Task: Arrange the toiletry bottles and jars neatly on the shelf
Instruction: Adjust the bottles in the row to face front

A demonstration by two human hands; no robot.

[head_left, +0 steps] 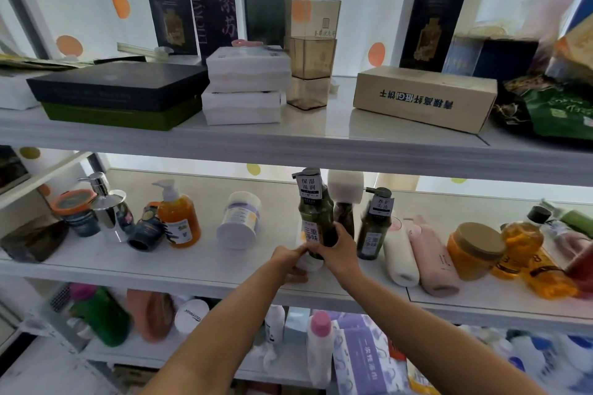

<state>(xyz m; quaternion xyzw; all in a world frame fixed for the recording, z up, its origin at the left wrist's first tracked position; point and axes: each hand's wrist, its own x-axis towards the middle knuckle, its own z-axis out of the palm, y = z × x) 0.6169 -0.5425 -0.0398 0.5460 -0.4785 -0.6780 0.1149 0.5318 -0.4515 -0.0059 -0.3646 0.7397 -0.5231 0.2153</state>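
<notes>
Progress is judged to be partial. On the middle shelf, a dark green pump bottle is gripped round its lower body by the right hand, fingers and thumb curled about it. The bottle is held upright near the middle of the shelf, toward the front edge. The left hand is placed at 7 o'clock of that bottle, fingertips against a small white object at the bottle's foot. This area is blurred. It cannot be told whether the object is pinched or only touched, nor whether it is a separate jar.

Items that appear upright:
- At 3 o'clock of the held bottle, near it, a second green pump bottle.
- At 1 o'clock, just behind, a white-capped bottle.
- At 9 o'clock, well apart, an orange pump bottle and a chrome dispenser.

Items left to be corrected:
- At 9 o'clock, between the held bottle and the orange pump bottle, a white jar is tipped onto its side.
- Just beside the orange pump bottle, a dark blue jar lies on its side.
- At 4 o'clock, a white bottle and a pink bottle lie flat, side by side.
- Farther toward 3 o'clock, an orange jar is tilted, and amber bottles are leaned or laid down beside it.

Most of the work is therefore estimated to remain. No even row is formed yet, and the right end of the shelf needs the most attention.
</notes>
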